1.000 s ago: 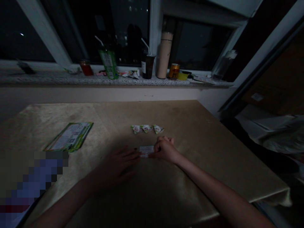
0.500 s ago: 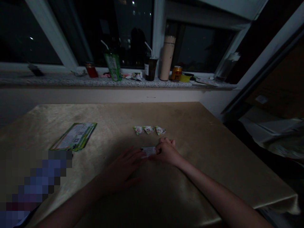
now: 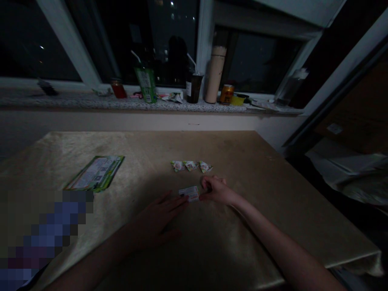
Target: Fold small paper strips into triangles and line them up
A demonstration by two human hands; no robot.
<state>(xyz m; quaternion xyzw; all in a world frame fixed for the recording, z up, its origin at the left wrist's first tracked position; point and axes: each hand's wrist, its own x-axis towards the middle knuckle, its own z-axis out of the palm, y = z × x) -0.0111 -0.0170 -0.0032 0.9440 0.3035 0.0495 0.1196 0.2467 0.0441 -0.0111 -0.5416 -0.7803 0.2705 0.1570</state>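
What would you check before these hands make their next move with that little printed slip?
1. Left hand spread, fingertips at the printed slip: ok.
2. Right hand gripping the slip's right edge: cannot tell; its thumb is close by.
3. Three triangular packets in a row beyond the slip: ok.
4. Green packet away from both hands: ok.
5. Good light: not ok; the scene is dim.

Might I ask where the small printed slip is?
In the head view, the small printed slip lies near the centre, below three triangular packets, between the left hand and the right hand.
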